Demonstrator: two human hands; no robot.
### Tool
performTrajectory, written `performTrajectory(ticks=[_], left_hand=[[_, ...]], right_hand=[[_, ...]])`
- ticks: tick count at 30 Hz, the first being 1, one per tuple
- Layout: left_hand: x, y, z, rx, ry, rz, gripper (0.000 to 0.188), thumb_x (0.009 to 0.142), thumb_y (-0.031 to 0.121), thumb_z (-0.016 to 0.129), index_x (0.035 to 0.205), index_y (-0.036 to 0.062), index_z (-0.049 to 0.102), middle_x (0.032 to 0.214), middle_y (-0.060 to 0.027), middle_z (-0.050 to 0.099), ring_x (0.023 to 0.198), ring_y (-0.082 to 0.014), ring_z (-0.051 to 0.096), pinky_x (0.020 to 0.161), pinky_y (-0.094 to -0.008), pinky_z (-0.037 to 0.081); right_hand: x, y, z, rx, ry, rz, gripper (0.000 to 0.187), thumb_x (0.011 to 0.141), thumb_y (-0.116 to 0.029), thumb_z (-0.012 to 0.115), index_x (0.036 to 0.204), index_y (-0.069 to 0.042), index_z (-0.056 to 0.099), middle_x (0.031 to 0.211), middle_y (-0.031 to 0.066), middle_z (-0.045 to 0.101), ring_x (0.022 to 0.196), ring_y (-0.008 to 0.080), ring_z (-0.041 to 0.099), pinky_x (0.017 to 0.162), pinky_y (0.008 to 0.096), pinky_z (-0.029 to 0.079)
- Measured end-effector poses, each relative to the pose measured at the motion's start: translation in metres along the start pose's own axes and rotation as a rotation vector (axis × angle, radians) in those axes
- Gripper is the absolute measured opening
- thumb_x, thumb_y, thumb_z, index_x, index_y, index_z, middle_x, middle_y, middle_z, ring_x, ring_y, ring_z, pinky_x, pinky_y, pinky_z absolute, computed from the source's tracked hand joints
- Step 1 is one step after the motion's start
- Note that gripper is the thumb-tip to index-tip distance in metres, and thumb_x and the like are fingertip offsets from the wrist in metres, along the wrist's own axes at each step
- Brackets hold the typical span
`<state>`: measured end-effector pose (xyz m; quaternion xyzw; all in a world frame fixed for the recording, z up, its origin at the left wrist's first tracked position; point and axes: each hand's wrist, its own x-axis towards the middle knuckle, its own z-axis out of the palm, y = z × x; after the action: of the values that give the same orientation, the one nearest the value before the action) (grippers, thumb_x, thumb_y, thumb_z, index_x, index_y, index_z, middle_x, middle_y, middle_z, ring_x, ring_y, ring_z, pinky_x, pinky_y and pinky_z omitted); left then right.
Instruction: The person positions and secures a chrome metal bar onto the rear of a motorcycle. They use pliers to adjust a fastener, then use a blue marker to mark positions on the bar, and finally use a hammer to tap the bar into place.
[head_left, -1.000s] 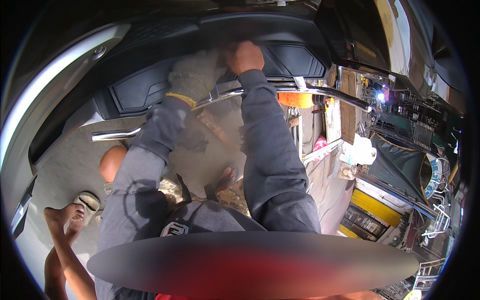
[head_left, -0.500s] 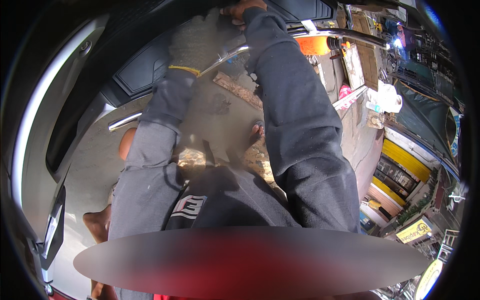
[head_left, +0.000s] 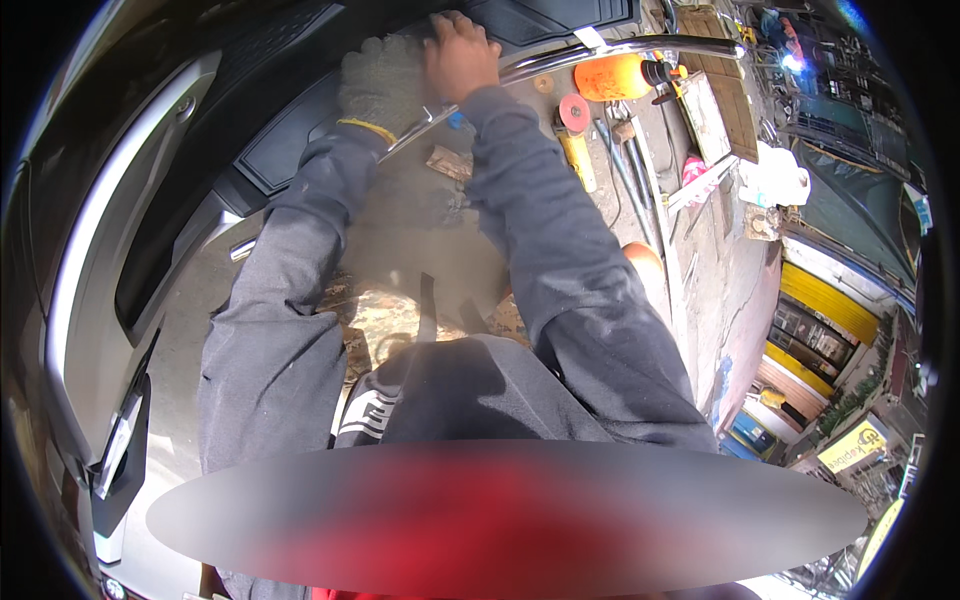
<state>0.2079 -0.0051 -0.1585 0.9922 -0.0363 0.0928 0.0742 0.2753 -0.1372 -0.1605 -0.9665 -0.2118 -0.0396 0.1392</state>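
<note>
1. Sleeves (head_left: 270, 300), two and dark grey, reach up from the lower edge, where a blurred oval hides much of the body.
2. Two hands sit side by side at the black panel (head_left: 565, 15): the gloved left hand (head_left: 382, 82) and the bare right hand (head_left: 463, 60). The right fingers bend; whether they pinch anything, I cannot tell. The glove's fingers are too dim to judge spread or pressed together.
3. One chrome tube (head_left: 650, 45) runs along the panel's near side, partly covered by the forearms; the panel is cut off above.
4. One wood block (head_left: 450, 162) shows through haze between the forearms.
5. One orange bottle (head_left: 610, 78), black-capped, lies just beside the tube, its contents unseen. Near it are one pink disc (head_left: 574, 113) and one yellow cylinder (head_left: 578, 160).
6. One white bag (head_left: 775, 177) is farther right, contents hidden.
7. One glaring light (head_left: 792, 63) shines beyond.
</note>
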Motion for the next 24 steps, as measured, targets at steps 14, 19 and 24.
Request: performTrajectory(ticks=[14, 19, 24], left_hand=[[0.024, -0.014, -0.013, 0.016, -0.24, 0.206, 0.05, 0.083, 0.033, 0.073, 0.126, 0.0069, 0.067, 0.128, -0.0168, 0.059, 0.118, -0.0351, 0.06, 0.095, -0.0487, 0.053], [0.044, -0.001, -0.046, -0.045, -0.447, 0.076, 0.053, 0.086, 0.036, 0.073, 0.128, 0.0044, 0.066, 0.134, -0.0169, 0.058, 0.125, -0.0376, 0.058, 0.1, -0.0494, 0.052], [-0.017, -0.005, -0.08, -0.171, -0.376, -0.053, 0.06, 0.088, 0.04, 0.071, 0.138, 0.0098, 0.06, 0.142, -0.0192, 0.053, 0.134, -0.0402, 0.051, 0.107, -0.0507, 0.046]], right_hand=[[-0.01, 0.008, -0.064, -0.215, -0.056, -0.074, 0.047, 0.091, -0.029, 0.064, 0.137, -0.02, 0.065, 0.137, 0.0157, 0.064, 0.124, 0.0289, 0.062, 0.1, 0.0491, 0.048], [0.013, 0.028, -0.067, 0.331, -0.146, 0.18, 0.039, 0.089, -0.04, 0.071, 0.113, -0.01, 0.077, 0.094, 0.0136, 0.077, 0.096, 0.031, 0.073, 0.091, 0.0406, 0.055], [0.027, 0.014, -0.029, 0.337, -0.338, 0.201, 0.037, 0.087, -0.035, 0.082, 0.095, 0.001, 0.076, 0.092, 0.0148, 0.076, 0.077, 0.025, 0.074, 0.071, 0.0365, 0.059]])
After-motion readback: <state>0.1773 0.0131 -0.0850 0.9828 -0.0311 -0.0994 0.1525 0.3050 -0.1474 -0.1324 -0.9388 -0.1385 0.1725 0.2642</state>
